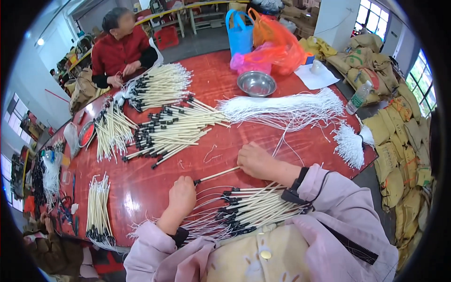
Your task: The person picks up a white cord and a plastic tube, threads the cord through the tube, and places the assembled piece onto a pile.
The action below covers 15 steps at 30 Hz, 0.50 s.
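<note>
A thin cream-coloured stick with a black end [218, 174] lies slantwise between my hands, above the red table. My right hand [255, 160] is closed on its plain end. At the black end, my left hand [182, 192] is closed with its fingertips pinched together; a white string trails nearby. Just below my hands, against my body, is a heap of similar black-tipped sticks [260, 204] with white strings trailing to the left. Beyond my hands lies another pile of black-tipped sticks [176, 129], and to its right a long bundle of loose white strings [286, 108].
The red table [141, 181] also bears a metal bowl [256, 84], plastic bags [277, 44], a water bottle [359, 97], a tied white string bundle [350, 143] and a stick bundle [98, 204] at left. A co-worker in red [123, 51] sits across. Stacked sacks [394, 145] stand at right.
</note>
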Motion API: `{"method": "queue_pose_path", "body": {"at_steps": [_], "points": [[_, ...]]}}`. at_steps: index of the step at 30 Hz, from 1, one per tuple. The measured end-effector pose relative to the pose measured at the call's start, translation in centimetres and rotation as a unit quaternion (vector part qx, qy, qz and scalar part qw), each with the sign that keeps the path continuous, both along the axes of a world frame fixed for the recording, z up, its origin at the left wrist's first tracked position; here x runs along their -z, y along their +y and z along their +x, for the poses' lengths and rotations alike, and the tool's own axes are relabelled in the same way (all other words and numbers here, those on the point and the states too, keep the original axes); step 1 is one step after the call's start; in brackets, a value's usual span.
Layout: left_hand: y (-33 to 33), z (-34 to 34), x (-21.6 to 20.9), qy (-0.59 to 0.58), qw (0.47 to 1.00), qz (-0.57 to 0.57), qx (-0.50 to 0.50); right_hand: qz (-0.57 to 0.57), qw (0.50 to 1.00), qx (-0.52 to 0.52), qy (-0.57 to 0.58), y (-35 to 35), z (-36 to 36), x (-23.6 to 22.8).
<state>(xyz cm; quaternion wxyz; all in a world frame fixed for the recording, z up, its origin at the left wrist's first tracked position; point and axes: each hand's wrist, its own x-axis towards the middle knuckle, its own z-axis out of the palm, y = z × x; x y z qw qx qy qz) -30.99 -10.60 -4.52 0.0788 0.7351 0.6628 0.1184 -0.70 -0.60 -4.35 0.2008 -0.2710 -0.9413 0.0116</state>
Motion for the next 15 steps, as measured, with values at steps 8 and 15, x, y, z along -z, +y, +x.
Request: {"method": "queue_pose_path", "body": {"at_steps": [8,15], "points": [[-0.5,-2.9,-3.6,-0.177,0.974,0.139,-0.023,0.010,0.999,-0.020,0.033,0.2,-0.3,-1.8],[-4.1,-14.0,-9.3,-0.114,0.947,0.241,-0.180,-0.003,0.998,-0.011,0.064,0.2,4.2,-9.8]]}}
